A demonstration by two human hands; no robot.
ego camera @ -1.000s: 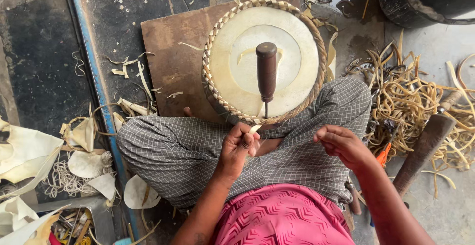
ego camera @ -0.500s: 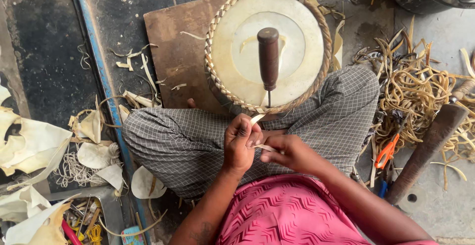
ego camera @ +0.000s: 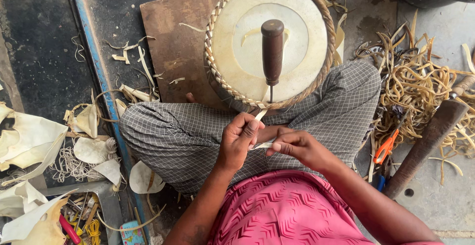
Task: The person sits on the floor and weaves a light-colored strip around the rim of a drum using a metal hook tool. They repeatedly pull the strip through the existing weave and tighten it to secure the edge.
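Left hand: the left hand is curled over the lap, its fingers pinched on a thin pale cane strip.
Right hand: the right hand meets the left from the other side, its fingertips pinched on the lower end of the same strip; the two hands touch.
Strip: it rises from between the fingers toward the near edge of the round basket, its lower part hidden by the hands.
Lap: both hands rest above crossed legs in grey checked cloth, with a pink patterned shirt below them.
Basket: a round basket with a braided cane rim and a flat cream top sits just beyond the knees, touching them.
Tool: an awl with a dark brown wooden handle stands upright on the basket top, its thin metal point down near the rim closest to the hands.
Board: a brown wooden board lies under the basket on the dark floor.
Right side: a tangled heap of tan cane strips lies well apart from the hands; orange-handled scissors and a long dark wooden handle lie beside the knee.
Left side: a blue metal bar crosses the floor, with pale curled scraps and a coil of white string near it.
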